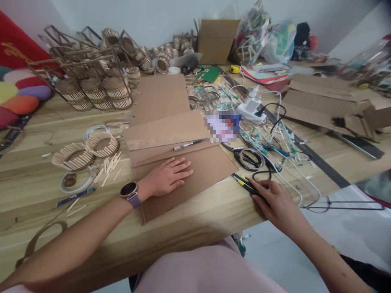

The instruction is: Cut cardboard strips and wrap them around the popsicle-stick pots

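Observation:
My left hand (166,177) lies flat on a folded sheet of brown cardboard (195,175), palm down with the fingers a little spread. A purple-strapped watch is on that wrist. At the table's front edge, right of the cardboard, my right hand (273,199) is closed around pliers (246,186) with black and yellow handles. The handles point toward the cardboard's right corner; the jaws are hidden by the hand. A black pen (187,145) rests on the cardboard beyond my left hand. Coiled black cable (250,158) lies just past my right hand.
Small stick baskets (102,144), loose wooden sticks (110,167) and a white ring (76,181) lie on the left. Behind stands a rack of finished baskets (91,89). A white power strip (252,108) with trailing cords and an open cardboard box (320,101) are on the right.

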Demonstrator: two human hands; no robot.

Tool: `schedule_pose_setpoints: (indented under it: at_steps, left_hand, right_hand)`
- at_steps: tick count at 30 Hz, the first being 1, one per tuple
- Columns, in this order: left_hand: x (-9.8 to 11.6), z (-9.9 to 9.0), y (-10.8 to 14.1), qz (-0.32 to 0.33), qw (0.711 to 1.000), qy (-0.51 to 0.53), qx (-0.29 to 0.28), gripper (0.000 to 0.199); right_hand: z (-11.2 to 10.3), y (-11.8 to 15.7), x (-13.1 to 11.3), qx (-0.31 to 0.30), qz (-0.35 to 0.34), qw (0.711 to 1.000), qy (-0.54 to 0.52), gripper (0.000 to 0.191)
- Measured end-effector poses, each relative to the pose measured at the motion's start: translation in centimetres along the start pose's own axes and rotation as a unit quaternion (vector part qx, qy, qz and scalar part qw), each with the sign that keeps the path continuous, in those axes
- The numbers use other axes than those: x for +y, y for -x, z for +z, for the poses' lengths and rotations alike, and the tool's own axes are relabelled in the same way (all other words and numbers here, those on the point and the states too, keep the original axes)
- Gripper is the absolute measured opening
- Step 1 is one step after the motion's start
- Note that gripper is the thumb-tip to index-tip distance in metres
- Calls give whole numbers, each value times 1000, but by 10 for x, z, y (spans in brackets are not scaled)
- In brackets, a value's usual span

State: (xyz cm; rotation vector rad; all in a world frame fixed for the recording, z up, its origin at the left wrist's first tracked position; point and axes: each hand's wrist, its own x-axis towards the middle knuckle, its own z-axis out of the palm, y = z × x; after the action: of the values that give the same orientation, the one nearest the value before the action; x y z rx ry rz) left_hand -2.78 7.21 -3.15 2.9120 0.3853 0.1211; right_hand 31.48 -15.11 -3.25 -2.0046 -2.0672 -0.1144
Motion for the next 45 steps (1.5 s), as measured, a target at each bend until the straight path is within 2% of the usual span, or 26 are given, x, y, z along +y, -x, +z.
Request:
schedule_pose_setpoints:
  at_steps: [7,13,16,23,26,29,38,45]
  left_hand:
    - [6,2,-4,-9,1000,0,13,45]
    - [5,1,-3,-11,1000,0,6,45]
    - [5,2,-3,-12,1000,0,5,46]
    - [6,0,-4,-10,1000,-3,-4,47]
    - [6,0,-5,-15,1000,-1,-8,47]
    - [6,0,-5,-19,1000,3,-4,46]
    - [7,1,-5,-26,1000,8,-12,46]
    - [7,1,-6,-30,999,8,-11,46]
  right_hand:
    - [-7,4,-7,-12,-25,1000,4,46]
    - [-2,1,-22,-1,-34,999,-5,46]
    - [-2,4,-38,-9,-36,999,-25,48]
    - [5,7,-96,-8,-63,996,-63,47]
    - [10,5,-110,-9,-61,996,-62,50]
    - [12,5,-112,-7,-64,996,-55,52]
    - [9,-2,-97,-8,-123,991,-47,53]
    - [9,1,-104,-7,-126,991,-41,51]
